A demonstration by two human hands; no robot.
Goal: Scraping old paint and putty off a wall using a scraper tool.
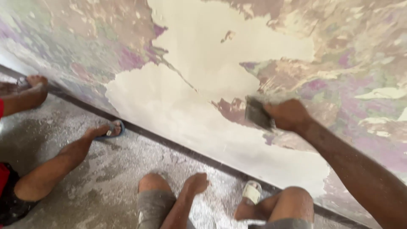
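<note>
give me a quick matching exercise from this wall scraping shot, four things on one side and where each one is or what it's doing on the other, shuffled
Things
1. right hand
2. left hand
3. scraper blade
4. blue sandal

Places or states
A. on the foot of another person sitting at the left, by the base of the wall
B. resting on the person's own knee
C. pressed against the patchy wall, at the edge of the purple paint
D. raised to the wall, closed around a tool

Pairs: 1-D, 2-B, 3-C, 4-A
</note>
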